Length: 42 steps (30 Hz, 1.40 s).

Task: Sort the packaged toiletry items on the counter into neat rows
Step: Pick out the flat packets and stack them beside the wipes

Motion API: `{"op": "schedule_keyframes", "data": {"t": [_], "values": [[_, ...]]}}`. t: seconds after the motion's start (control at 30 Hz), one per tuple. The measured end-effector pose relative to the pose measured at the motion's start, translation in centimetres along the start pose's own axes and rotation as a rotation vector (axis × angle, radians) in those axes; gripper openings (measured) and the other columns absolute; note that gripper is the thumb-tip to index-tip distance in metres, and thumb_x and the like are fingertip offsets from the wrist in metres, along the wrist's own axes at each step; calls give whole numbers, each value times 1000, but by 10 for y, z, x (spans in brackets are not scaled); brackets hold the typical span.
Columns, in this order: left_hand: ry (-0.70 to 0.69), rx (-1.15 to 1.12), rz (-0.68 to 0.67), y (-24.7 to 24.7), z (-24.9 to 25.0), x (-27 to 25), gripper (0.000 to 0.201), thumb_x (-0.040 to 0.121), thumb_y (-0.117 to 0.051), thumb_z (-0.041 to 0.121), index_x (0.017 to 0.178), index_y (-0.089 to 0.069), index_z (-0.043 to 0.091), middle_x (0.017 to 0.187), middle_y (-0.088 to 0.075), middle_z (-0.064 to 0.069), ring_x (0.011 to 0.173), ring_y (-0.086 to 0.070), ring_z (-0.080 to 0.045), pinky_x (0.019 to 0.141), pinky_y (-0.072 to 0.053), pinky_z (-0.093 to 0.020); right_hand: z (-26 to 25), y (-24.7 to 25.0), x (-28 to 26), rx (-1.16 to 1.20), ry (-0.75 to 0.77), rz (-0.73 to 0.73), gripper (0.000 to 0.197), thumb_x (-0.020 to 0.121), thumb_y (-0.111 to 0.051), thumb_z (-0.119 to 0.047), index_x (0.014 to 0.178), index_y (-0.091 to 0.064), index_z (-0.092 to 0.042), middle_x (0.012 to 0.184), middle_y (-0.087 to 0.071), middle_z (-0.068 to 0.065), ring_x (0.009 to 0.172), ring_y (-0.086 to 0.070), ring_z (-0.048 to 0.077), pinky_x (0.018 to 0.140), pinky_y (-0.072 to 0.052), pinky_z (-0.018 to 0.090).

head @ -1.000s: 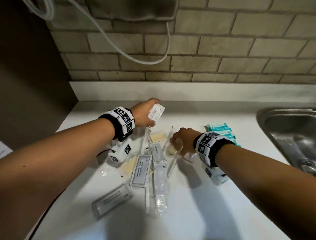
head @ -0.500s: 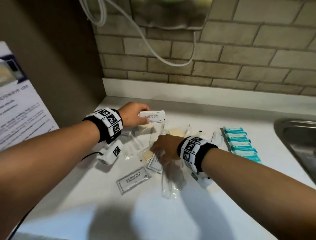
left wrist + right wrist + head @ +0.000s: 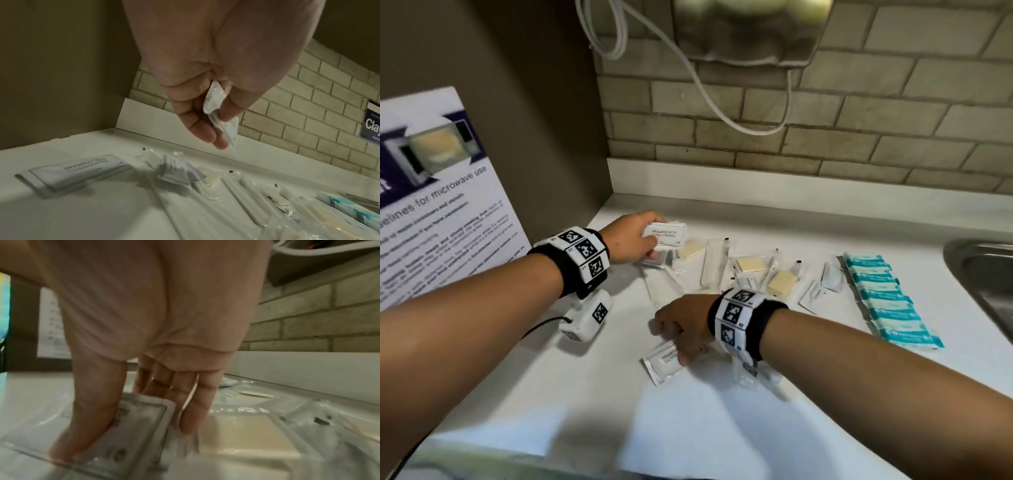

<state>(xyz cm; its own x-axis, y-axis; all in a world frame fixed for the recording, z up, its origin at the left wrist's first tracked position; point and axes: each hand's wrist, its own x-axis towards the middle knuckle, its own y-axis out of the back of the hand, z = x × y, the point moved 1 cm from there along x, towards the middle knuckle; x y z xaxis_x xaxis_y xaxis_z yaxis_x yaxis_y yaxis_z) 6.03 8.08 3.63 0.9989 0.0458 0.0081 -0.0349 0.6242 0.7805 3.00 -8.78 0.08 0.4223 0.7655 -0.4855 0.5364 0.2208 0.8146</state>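
Observation:
My left hand hovers near the back left of the white counter and pinches white shampoo sachets between thumb and fingers; the left wrist view shows that left hand holding the sachets. My right hand is lower, at the front of the pile, with thumb and fingers curled on another shampoo sachet lying on the counter. In the right wrist view the thumb presses that sachet.
Wrapped soap bars, long clear packets and small white sachets lie scattered mid-counter. A row of teal packets sits at the right, beside a steel sink. A microwave notice stands at the left wall.
My right hand has moved toward me from the middle of the pile onto the front shampoo sachet. The left hand still holds its sachets, now flatter. The head view has swung left.

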Motion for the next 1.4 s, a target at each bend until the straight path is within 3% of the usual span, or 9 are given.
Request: {"op": "schedule_keyframes", "data": {"t": [0.13, 0.23, 0.33, 0.53, 0.8, 0.9, 1.03, 1.23, 1.4], "values": [[42, -88, 5, 12, -15, -7, 29, 93, -48, 2, 115, -49, 22, 105, -69, -10, 79, -73, -24, 78, -59, -44, -4, -1, 2, -145, 27, 21, 26, 75, -71, -11, 99, -68, -21, 92, -65, -6, 79, -57, 14, 63, -48, 24], [52, -128, 38, 22, -25, -10, 27, 94, -48, 0, 113, -46, 19, 106, -66, -13, 72, -73, -20, 64, -61, -33, -5, 7, 1, -181, 1, 86, 17, 72, -72, -11, 82, -67, -24, 73, -56, -13, 67, -55, 9, 66, -52, 27], [27, -192, 29, 25, -33, -13, 28, 94, -49, -4, 111, -52, 17, 110, -64, -16, 62, -70, -13, 47, -52, -16, -5, 30, 6, -16, -11, 122, 23, 75, -76, -12, 95, -64, -16, 91, -62, -3, 81, -53, 14, 70, -44, 24], [-17, -279, 14, 29, -30, -3, 29, 97, -43, 0, 109, -57, 22, 107, -63, -15, 61, -67, -13, 54, -53, -18, 9, 106, 15, 104, -55, 536, 33, 68, -84, -17, 84, -56, -21, 77, -57, -7, 74, -51, 15, 59, -36, 24], [74, -721, 30, 53, -13, 20, 26, 100, -34, 12, 110, -58, 11, 94, -68, -19, 64, -68, -26, 54, -54, -25, 29, 148, 49, 349, -65, 738, 39, 61, -89, -15, 82, -56, -15, 82, -61, 3, 69, -52, 17, 55, -40, 18], [86, -661, 10, 52, -16, 29, 23, 99, -49, 29, 112, -56, 11, 98, -65, -15, 70, -68, -28, 55, -52, -26, 29, 152, 63, 321, -84, 726, 42, 60, -90, -19, 84, -55, -15, 79, -58, 1, 69, -52, 17, 56, -41, 20], [46, -490, 19, 39, -32, 40, 12, 100, -47, 13, 111, -45, 17, 95, -63, -17, 54, -62, -16, 49, -49, -28, 29, 147, 83, 252, -124, 717, 46, 60, -90, -26, 87, -55, -16, 84, -57, 0, 75, -53, 19, 59, -42, 25], [101, -373, 229, 53, -58, 49, 10, 102, -37, 11, 109, -41, 17, 109, -60, -15, 55, -59, -18, 43, -45, -23, 49, 120, 106, 101, -301, 533, 62, 72, -81, -34, 119, -50, -9, 118, -58, 9, 105, -56, 28, 81, -44, 31], [125, -390, 308, 67, -70, 57, 10, 102, -36, 12, 110, -40, 15, 113, -57, -15, 55, -57, -21, 39, -41, -17, 41, 98, 130, -130, -134, 293, 58, 91, -57, -21, 145, -39, -28, 149, -40, 2, 129, -39, 31, 106, -38, 39]]}}
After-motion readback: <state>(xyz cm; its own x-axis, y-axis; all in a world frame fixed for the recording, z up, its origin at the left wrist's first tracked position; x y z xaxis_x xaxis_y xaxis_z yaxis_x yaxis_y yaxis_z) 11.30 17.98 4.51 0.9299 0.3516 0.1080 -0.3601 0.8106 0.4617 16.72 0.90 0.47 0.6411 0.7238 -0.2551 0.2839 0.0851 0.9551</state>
